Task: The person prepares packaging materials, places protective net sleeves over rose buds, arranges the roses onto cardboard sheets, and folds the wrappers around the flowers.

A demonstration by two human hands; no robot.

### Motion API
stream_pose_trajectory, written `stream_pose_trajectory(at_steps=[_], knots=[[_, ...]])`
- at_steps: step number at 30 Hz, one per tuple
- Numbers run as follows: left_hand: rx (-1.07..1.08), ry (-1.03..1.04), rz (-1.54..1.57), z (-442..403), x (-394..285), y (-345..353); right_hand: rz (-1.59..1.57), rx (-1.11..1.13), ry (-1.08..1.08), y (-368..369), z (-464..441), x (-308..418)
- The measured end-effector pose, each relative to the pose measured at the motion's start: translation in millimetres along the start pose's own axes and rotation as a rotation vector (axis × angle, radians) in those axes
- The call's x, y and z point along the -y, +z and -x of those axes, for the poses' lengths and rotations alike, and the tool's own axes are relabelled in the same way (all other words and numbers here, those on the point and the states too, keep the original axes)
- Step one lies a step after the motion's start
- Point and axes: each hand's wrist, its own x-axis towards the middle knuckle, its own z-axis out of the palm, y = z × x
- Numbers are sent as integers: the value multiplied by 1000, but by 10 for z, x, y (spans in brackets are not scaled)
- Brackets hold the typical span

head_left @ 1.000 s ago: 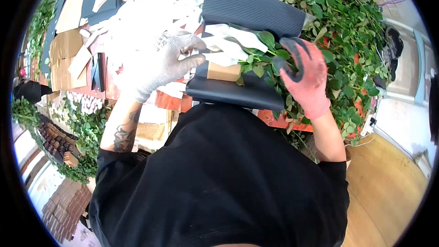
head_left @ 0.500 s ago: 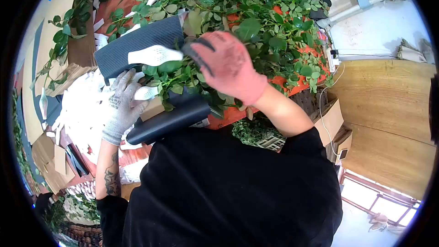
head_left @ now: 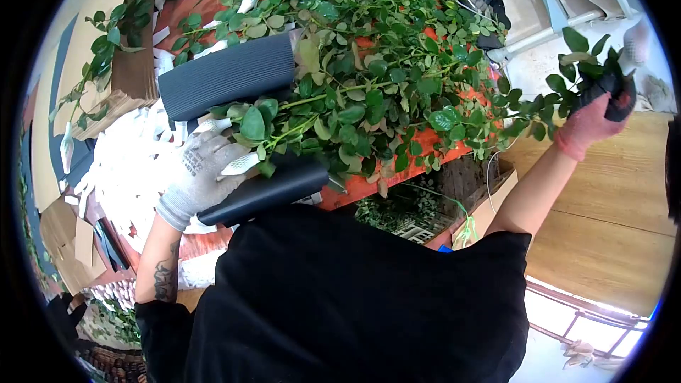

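Near three o'clock, the red-gloved right hand (head_left: 596, 113) grasps a leafy stem (head_left: 557, 85), its netted bud (head_left: 635, 44) just beyond the fingers.

The right hand's fingers are curled round the stem; the bud stands at one o'clock from them, and leaves trail toward nine. At nine o'clock in the view, the grey-gloved left hand (head_left: 200, 174) lies by two white buds: the upper bud (head_left: 214, 125) near twelve o'clock from it, the lower bud (head_left: 240, 164) at three, alongside its fingers; whether those fingers grip either cannot be told. From this hand, a black roll (head_left: 280, 183) lies between three and four, heaped foliage (head_left: 369, 92) at two.
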Motion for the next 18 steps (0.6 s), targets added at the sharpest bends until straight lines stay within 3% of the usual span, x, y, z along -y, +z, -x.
stream_pose_trajectory(at_steps=[1,4,8,10,12,13,15,18], knots=[[15,10,58,2,-15,-47,12,19,-83,27,-8,99],[21,54,95,52,-17,-162,10,97,11,162,30,354],[86,9,160,119,65,-136,64,339,-122,386,4,608],[-114,-16,220,131,102,-77,87,470,-237,522,-52,712],[-263,-241,154,103,156,-12,96,599,-365,690,-72,810],[-270,-252,144,84,186,37,94,656,-418,775,-70,861],[-53,-457,-30,34,247,137,77,758,-514,967,-22,953],[55,-480,-128,-81,342,159,33,879,-622,1232,227,1071]])
